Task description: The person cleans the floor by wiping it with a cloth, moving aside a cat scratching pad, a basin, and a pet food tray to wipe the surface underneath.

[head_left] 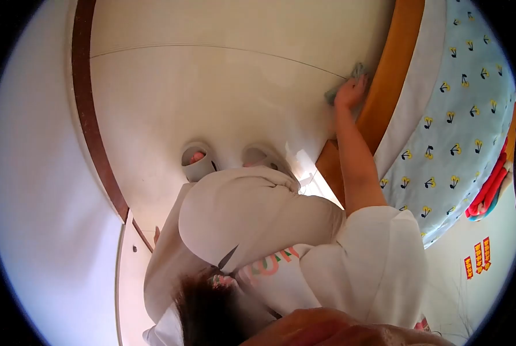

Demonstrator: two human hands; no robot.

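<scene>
My right hand (351, 92) reaches down to the floor beside the wooden bed frame. Its fingers are closed on a crumpled grey-green cloth (359, 70), which lies against the floor and shows on both sides of the hand. The bare right forearm passes over the corner of the bed frame. Of my left hand (157, 235), only what look like fingertips show, past the outer side of my left leg. The rest of it is hidden behind the leg, and I cannot make out anything in it.
The pale floor (211, 92) has a thin seam line across it. At the right runs the wooden bed frame (399, 57), with a light blue patterned bed sheet (442, 138). A white wall (33, 144) with a dark brown skirting (87, 115) bounds the left. My feet wear grey slippers (199, 167).
</scene>
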